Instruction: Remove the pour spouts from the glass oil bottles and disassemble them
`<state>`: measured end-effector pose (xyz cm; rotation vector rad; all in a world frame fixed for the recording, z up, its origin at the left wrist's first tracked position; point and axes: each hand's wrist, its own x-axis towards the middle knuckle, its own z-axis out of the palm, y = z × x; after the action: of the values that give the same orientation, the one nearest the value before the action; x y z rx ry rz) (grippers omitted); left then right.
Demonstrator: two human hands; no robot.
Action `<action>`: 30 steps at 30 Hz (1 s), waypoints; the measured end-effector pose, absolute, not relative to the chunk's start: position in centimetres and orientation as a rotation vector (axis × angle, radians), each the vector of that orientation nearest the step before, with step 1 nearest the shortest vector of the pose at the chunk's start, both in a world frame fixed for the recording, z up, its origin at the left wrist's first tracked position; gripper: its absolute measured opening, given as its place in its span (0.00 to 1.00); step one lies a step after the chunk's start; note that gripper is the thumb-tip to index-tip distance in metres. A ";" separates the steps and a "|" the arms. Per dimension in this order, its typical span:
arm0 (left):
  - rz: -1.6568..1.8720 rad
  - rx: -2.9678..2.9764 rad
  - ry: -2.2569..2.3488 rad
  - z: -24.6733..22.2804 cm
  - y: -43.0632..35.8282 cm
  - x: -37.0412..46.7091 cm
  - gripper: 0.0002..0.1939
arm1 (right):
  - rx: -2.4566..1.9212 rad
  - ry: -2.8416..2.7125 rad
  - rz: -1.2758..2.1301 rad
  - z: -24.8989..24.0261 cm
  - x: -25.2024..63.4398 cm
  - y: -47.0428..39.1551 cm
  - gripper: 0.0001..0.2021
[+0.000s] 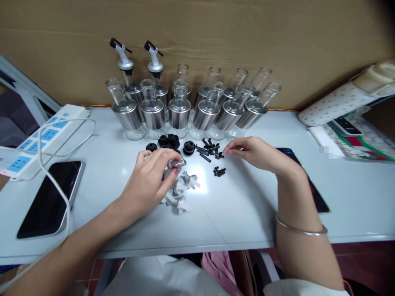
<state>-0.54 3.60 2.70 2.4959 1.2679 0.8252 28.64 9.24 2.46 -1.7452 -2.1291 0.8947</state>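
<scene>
My left hand (151, 174) is closed around a silver pourer spout (177, 163), its tubular end pointing right. Just below that hand lies a small heap of silver pourer spouts (179, 204) with white stems. Over at the black lever pieces (208, 149), my right hand (251, 152) has thumb and fingertips pinched together at the pile's right edge; whether a piece is between them is hidden. Small black caps (219, 172) form a little cluster in front of the levers. Black ribbed stoppers (169, 141) sit behind my left hand, partly covered by it.
Several glass bottles with steel sleeves (180, 113) stand in rows at the back; two carry finished pourers (154, 61). Left are a power strip (46, 137), its white cable and a phone (51, 197). Right are a dark phone (304, 181) and a dotted tumbler (342, 100).
</scene>
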 end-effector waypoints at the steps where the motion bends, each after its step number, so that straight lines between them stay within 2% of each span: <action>1: 0.831 2.498 1.265 2.7 3.6 -0.5 0.07 | -1.781 -2.134 0.870 2.4 28.7 9.3 0.07; 14: 0.789 2.530 1.260 2.6 3.6 -0.5 0.07 | -1.842 -2.230 0.750 1.6 27.6 9.3 0.07; 22: 0.765 2.549 1.250 2.6 3.6 -0.5 0.07 | -1.823 -2.186 0.916 1.7 27.4 9.2 0.00; 30: 0.756 2.548 1.239 2.7 3.6 -0.6 0.07 | -1.842 -2.217 0.945 2.4 27.7 8.9 0.01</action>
<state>-0.61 3.65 2.75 2.5478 1.2393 0.7564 27.66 8.94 2.40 -1.8423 -2.2175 0.9447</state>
